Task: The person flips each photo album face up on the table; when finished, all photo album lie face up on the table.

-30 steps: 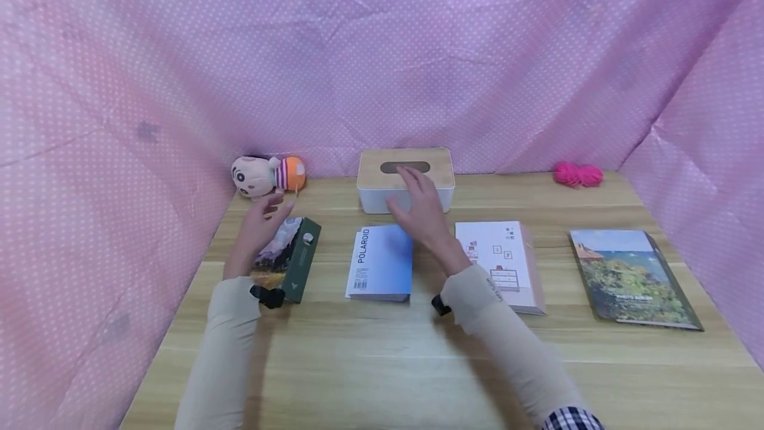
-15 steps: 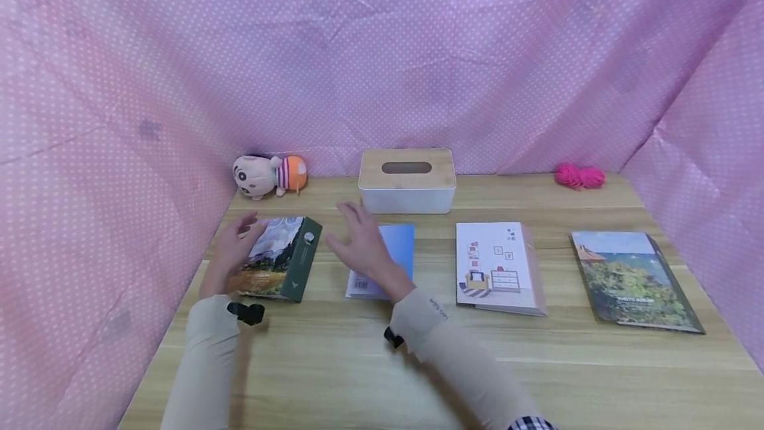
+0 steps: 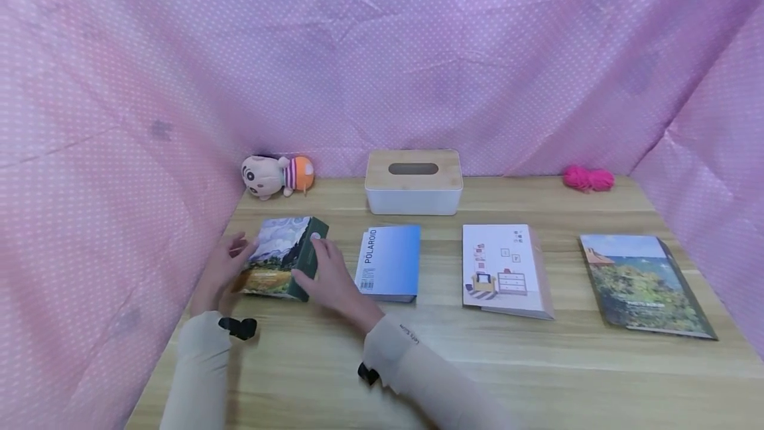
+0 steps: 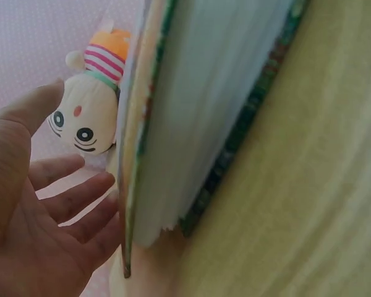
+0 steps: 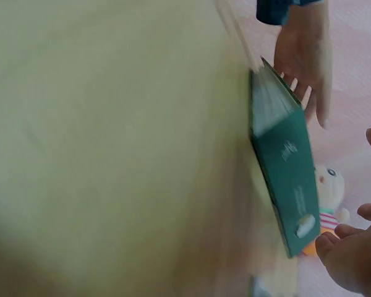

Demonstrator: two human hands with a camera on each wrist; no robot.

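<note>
A thick photo album point(image 3: 276, 252) with a painted landscape cover and a dark green spine point(image 5: 289, 164) lies flat at the left of the table. My left hand point(image 3: 221, 271) is at its left edge, fingers spread and loosely bent. In the left wrist view the fingertips of that left hand point(image 4: 34, 216) come right up to the cover's edge, beside the white pages point(image 4: 201, 105). My right hand point(image 3: 331, 281) is over the spine side with thumb and fingers apart. The right wrist view shows this right hand point(image 5: 358, 257) with relaxed fingers close by the spine's far end.
A blue POLAROID album point(image 3: 395, 261), a white illustrated album point(image 3: 498, 264) and a landscape-cover album point(image 3: 644, 284) lie to the right. Along the back are a plush doll point(image 3: 277, 176), a wood-topped tissue box point(image 3: 414, 201) and pink yarn point(image 3: 587, 178). Pink dotted cloth point(image 3: 382, 52) hangs behind.
My right hand has swept left and down from in front of the tissue box, past the POLAROID album, to the green spine. My left hand has drawn back from over the cover to its left edge.
</note>
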